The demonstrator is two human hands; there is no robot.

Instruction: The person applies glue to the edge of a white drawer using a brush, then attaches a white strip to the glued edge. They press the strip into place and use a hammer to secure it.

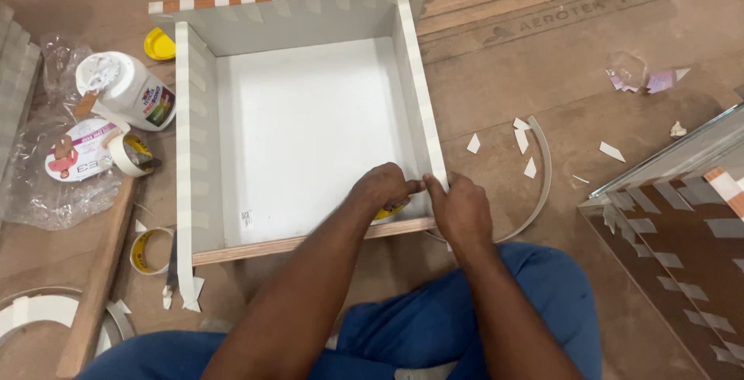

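A carpentry workshop: plywood floor (542, 78), half-built drawer box (310, 116), glue bottle (128, 89), masking tape rolls (128, 154), edge-band scraps (527, 147).

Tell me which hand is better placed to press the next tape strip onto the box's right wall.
Probably the right hand: it rests on the near end of the right wall, fingers on the edge. The left hand, inside the white box, holds something yellow.

A white laminated wooden drawer box (310, 116) carries a top edge checked in white and bare brown, with pale tape stripes down its side walls. A yellow round lid (159, 44) lies beside it. Blue trousers (457, 318) show below, over brown plywood flooring (542, 62).
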